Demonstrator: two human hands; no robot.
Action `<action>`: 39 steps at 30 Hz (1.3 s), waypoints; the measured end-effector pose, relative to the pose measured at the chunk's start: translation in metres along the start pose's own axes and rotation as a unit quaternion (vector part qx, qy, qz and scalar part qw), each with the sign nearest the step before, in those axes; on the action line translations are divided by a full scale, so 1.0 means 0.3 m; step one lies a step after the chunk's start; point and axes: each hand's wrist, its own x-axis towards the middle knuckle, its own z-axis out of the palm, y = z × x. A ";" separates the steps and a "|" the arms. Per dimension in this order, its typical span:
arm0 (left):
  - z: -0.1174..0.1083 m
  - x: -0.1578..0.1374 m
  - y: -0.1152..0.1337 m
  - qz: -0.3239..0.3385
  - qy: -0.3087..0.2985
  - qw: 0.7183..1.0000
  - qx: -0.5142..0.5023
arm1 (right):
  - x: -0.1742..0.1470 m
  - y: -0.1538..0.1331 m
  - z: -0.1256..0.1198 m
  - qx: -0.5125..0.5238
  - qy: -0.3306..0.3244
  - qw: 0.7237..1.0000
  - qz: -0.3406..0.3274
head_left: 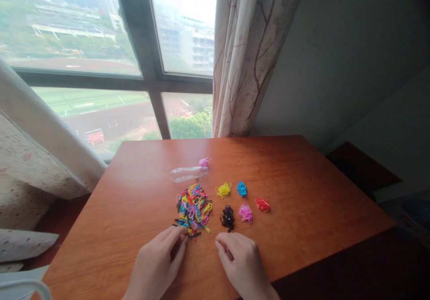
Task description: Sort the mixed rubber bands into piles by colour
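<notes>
A heap of mixed coloured rubber bands (194, 208) lies on the wooden table. My left hand (161, 255) is at its near edge, thumb and index finger pinched on a dark rubber band (194, 234). My right hand (240, 259) rests just below the black rubber bands (227, 218), fingertips pressed together; whatever they hold, if anything, is hidden. Further right, small single-colour piles lie apart: yellow rubber bands (223, 190), blue rubber bands (242, 188), pink rubber bands (246, 213) and red rubber bands (262, 204).
Behind the heap, a clear plastic bottle-shaped container (188, 173) lies on its side, with a pink piece (204, 161) by its right end. The table (302, 228) reaches back to a window with curtains (235, 58). A white object (25, 284) stands at lower left.
</notes>
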 end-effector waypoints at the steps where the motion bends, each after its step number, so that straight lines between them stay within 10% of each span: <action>1: 0.000 0.000 0.000 0.000 0.002 1.000 -0.003 | 0.001 -0.014 0.013 0.007 -0.003 1.000 -0.005; 20: -0.012 0.019 -0.003 0.003 -0.040 0.999 -0.014 | 0.000 -0.043 0.056 0.021 -0.010 1.000 -0.011; 31: 0.076 0.287 0.176 0.112 -0.147 0.981 0.051 | -0.022 -0.046 0.070 0.035 0.024 0.999 -0.030; 39: 0.118 0.309 0.175 0.134 -0.174 0.973 0.072 | -0.027 -0.037 0.071 0.043 0.010 0.999 -0.021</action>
